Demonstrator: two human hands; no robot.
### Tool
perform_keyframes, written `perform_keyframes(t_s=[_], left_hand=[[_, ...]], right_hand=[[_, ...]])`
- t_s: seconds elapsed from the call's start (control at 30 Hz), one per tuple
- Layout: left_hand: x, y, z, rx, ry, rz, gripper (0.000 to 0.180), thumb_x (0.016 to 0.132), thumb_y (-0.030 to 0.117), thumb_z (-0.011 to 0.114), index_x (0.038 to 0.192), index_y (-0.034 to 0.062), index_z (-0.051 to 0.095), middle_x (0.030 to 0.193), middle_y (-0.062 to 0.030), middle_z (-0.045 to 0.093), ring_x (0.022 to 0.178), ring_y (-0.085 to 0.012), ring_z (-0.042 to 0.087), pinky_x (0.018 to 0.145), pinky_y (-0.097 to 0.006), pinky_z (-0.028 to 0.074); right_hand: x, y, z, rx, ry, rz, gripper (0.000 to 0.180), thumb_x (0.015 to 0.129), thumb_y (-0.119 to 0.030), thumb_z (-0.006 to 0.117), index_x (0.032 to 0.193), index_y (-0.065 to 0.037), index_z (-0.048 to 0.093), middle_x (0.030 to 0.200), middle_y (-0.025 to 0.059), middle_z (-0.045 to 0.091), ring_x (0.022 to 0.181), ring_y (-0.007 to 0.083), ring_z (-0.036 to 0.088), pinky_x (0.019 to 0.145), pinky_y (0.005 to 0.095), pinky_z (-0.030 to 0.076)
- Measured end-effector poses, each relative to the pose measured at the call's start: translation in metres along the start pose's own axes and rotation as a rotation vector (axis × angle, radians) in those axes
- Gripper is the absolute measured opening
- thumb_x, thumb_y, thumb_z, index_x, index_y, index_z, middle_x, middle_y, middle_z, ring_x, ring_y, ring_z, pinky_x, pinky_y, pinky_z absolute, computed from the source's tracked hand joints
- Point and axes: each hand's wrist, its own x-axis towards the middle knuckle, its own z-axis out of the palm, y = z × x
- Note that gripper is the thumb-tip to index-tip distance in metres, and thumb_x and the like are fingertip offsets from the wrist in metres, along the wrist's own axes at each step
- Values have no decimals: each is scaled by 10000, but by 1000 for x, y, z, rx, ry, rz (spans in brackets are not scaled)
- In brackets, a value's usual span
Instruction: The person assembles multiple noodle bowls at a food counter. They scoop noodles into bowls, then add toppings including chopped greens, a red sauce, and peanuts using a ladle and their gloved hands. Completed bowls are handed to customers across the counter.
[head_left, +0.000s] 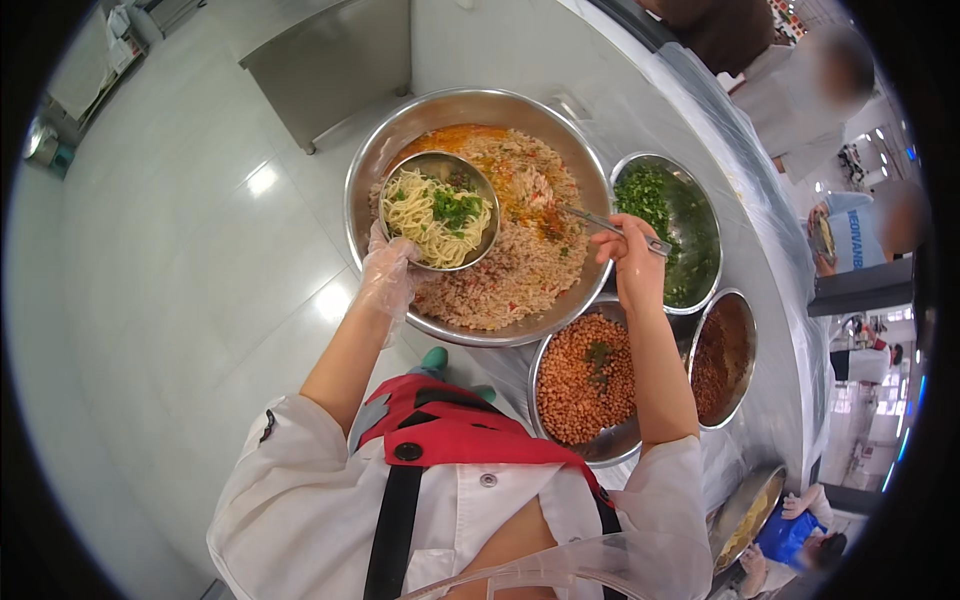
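My left hand (392, 268), in a clear plastic glove, grips the rim of a small steel bowl (487, 190). Noodles (422, 215) with chopped green herbs (457, 208) on top fill that bowl. It is held over the left part of a large steel basin (362, 180) of minced meat (490, 290) in reddish oil. My bare right hand (632, 250) is closed around the handle of a metal spoon (600, 218). The spoon reaches into the basin, and its tip is in the mince, so its shape is hard to make out.
Right of the basin stand a bowl of chopped greens (643, 195), a bowl of cooked beans (585, 385) and a bowl of dark red sauce (712, 370). Another pan (750, 515) sits at lower right. Several people are beyond the plastic-covered counter (770, 250). A steel cabinet (335, 65) stands at the top.
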Motion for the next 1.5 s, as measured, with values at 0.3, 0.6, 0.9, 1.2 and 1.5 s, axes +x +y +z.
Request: perform_keyframes(t_s=[0.3, 0.6, 0.9, 1.2, 1.5], left_hand=[[7, -42, 83, -4, -217, -213, 654, 679, -17, 425, 1295, 101, 240, 1057, -152, 516, 817, -308, 606, 651, -457, 545], [2, -78, 207, 138, -452, -357, 571, 664, -34, 424, 1229, -88, 351, 1162, -237, 497, 964, -378, 583, 729, -495, 559], [84, -80, 399, 163, -646, -321, 562, 723, -19, 378, 1261, -92, 236, 1226, -318, 353, 1107, -500, 416, 898, -611, 444], [118, -64, 484, 185, -592, -207, 475, 823, 29, 384, 1283, -38, 289, 1286, -285, 340, 1121, -513, 406, 892, -603, 443], [125, -60, 503, 204, -686, -49, 416, 862, 79, 405, 1260, -19, 336, 1263, -249, 386, 1110, -448, 448, 832, -573, 498]], right_hand=[[-76, 2, -22, -1185, -349, -1101, 361, 704, -7, 570, 1065, -10, 563, 928, 172, 576, 734, 258, 535, 636, 321, 430], [-116, -14, -170, -1000, 287, -886, 284, 740, 40, 600, 1021, 10, 568, 831, 129, 584, 715, 226, 558, 629, 335, 423], [-147, 83, -409, -326, 891, -45, 197, 906, -132, 481, 967, 29, 578, 686, 89, 577, 527, 137, 587, 499, 258, 451], [-114, 161, -442, -1122, 627, -295, 109, 841, -105, 531, 895, -27, 584, 791, 181, 613, 735, 360, 571, 685, 429, 446], [-141, 137, -436, -612, 543, -91, 147, 887, -76, 496, 985, 3, 572, 764, 136, 609, 628, 215, 607, 643, 316, 460]])
